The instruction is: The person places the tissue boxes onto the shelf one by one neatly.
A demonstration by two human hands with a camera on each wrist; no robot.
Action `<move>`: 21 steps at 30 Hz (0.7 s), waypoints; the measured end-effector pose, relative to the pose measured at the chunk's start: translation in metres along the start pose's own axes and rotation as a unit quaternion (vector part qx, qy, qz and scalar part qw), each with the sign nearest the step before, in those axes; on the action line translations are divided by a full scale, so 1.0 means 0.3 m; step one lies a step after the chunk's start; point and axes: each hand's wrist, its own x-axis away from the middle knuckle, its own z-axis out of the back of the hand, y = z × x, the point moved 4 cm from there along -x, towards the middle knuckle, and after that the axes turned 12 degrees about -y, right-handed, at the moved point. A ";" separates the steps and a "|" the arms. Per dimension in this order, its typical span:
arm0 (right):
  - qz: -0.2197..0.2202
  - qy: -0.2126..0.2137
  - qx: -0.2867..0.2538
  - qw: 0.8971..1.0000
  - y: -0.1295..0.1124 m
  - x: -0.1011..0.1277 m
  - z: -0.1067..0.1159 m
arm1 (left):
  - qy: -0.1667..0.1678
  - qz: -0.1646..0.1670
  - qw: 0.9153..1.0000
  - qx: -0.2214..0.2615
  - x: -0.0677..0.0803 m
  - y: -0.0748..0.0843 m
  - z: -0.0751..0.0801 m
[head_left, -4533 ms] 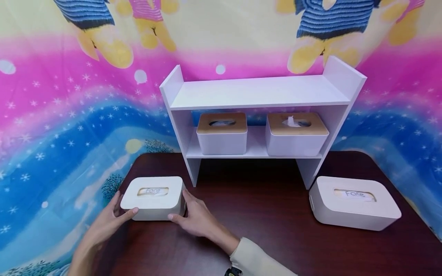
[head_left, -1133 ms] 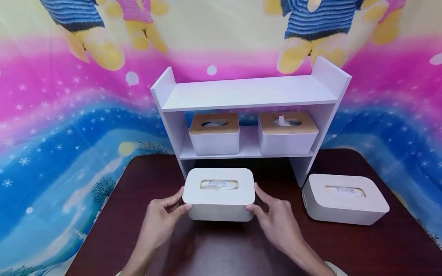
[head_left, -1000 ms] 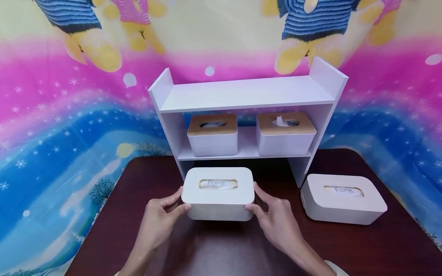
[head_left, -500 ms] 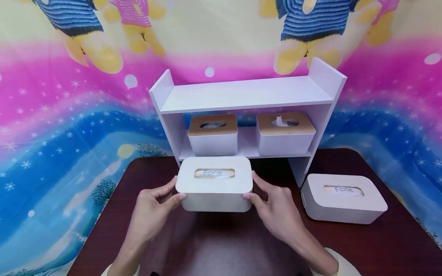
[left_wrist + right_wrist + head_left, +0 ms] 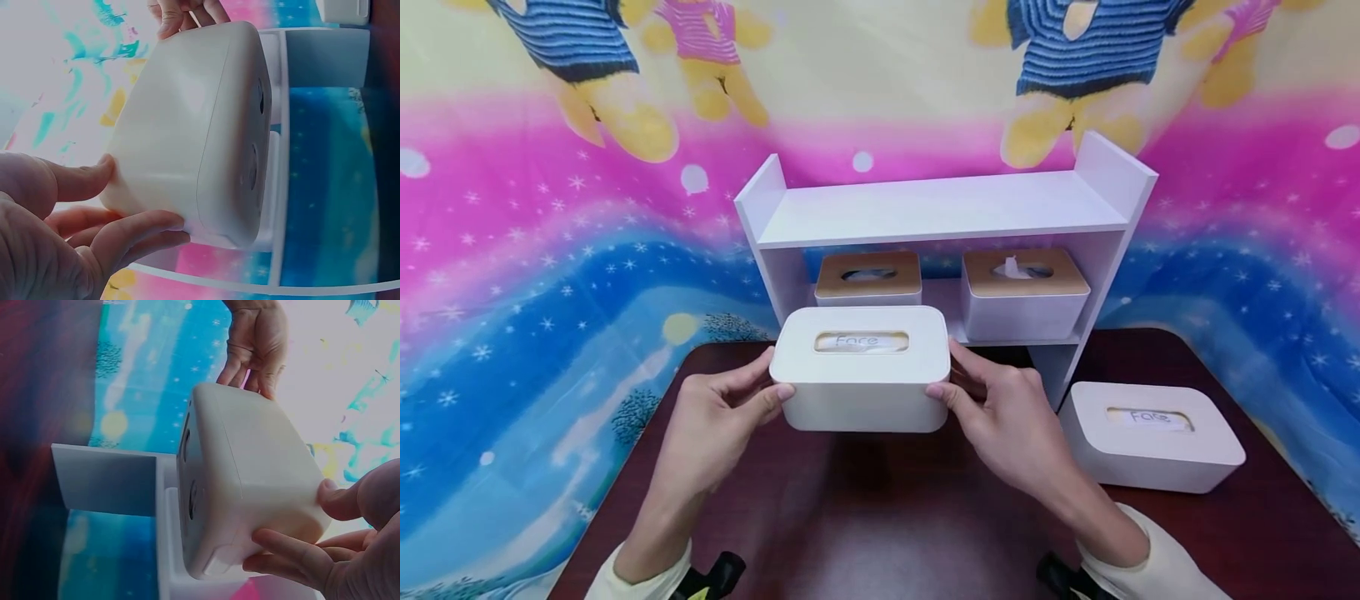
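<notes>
A cream tissue box [image 5: 859,404] with rounded corners hangs in the air in front of the white shelf, "Face" written on a paper in its slot. My left hand [image 5: 711,425] grips its left end, thumb on the front face and fingers along the side. At the right end my right hand [image 5: 1003,417] holds it the same way. Both wrist views show the box's underside, with round openings in it, well above the dark table. The raised box covers the lower part of the left wood-topped tissue box [image 5: 868,273] on the shelf.
The white two-level shelf [image 5: 943,208] stands at the back of the dark red table [image 5: 880,533]. A second wood-topped tissue box [image 5: 1026,292] sits on its lower board. Another cream "Face" box [image 5: 1153,433] rests at the right. A patterned cloth [image 5: 550,333] hangs behind.
Both hands have brought the cream tissue box from the table's left side to the middle, then raised it toward the shelf. The other boxes stay where they were.
</notes>
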 end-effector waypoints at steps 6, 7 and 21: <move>0.004 -0.007 0.007 1.000 -0.041 -0.020 0.041 | 0.001 -0.004 1.000 -0.020 -0.006 0.044 0.029; 0.003 -0.009 0.008 1.000 -0.047 -0.024 0.046 | 0.000 -0.006 1.000 -0.020 -0.006 0.050 0.033; -0.003 -0.030 0.009 1.000 -0.103 -0.070 0.114 | -0.019 -0.038 0.999 -0.007 -0.016 0.131 0.083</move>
